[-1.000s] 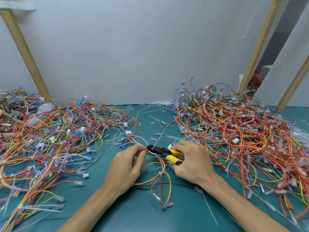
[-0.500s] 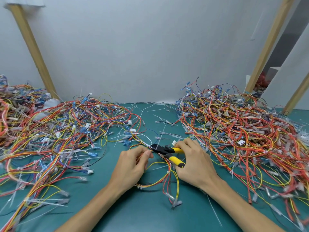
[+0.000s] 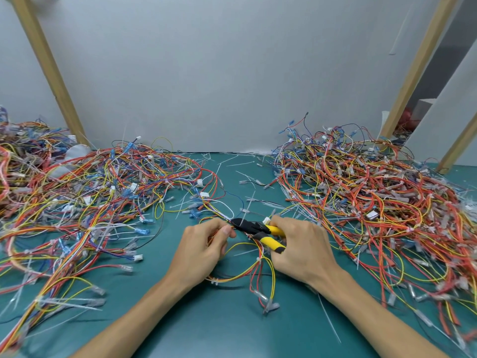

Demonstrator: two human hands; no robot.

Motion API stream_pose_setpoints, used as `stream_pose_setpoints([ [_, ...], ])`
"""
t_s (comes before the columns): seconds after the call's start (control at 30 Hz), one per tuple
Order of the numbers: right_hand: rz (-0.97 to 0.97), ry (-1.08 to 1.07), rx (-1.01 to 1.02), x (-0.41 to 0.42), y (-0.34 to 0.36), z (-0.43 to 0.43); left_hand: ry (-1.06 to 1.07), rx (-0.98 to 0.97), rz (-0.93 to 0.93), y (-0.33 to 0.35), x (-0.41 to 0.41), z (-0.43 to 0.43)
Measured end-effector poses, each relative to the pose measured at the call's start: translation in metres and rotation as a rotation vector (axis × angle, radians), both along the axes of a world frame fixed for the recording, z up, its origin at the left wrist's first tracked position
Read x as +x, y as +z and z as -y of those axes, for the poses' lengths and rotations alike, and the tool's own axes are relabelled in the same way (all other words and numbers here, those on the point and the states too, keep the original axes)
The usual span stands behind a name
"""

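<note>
On a green table [image 3: 180, 326], a left hand [image 3: 204, 251] pinches a wire bundle [image 3: 242, 270] while the right hand [image 3: 302, 249] grips yellow-handled cutters [image 3: 258, 229].

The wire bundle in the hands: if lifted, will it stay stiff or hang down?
Probably floppy: the wire bundle curves in loose loops below the left hand. Likely light: thin wires. It may snag on the left pile.

The single camera rides on the person's head above the near edge of the table [image 3: 227, 329], facing forward and down towards the far edge and the wall [image 3: 232, 73]. It is close: the left hand [image 3: 201, 251] and right hand [image 3: 302, 250] fill the lower middle. The side posts [image 3: 49, 71] seem lens-bent.
</note>
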State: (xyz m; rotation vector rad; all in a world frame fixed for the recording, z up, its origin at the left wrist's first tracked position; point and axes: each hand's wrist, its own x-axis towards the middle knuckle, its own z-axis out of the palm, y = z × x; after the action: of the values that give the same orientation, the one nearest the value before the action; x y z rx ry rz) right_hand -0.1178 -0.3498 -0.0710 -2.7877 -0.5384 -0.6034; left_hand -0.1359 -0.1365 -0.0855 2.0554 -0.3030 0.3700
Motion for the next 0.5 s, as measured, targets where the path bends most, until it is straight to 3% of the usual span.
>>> stream_pose_setpoints([
  [0.5, -0.003, -0.001, -0.044, 0.0081, -0.0036, 0.0053, 0.002, 0.061, 0.022, -0.0015, 0.0023, -0.0025],
])
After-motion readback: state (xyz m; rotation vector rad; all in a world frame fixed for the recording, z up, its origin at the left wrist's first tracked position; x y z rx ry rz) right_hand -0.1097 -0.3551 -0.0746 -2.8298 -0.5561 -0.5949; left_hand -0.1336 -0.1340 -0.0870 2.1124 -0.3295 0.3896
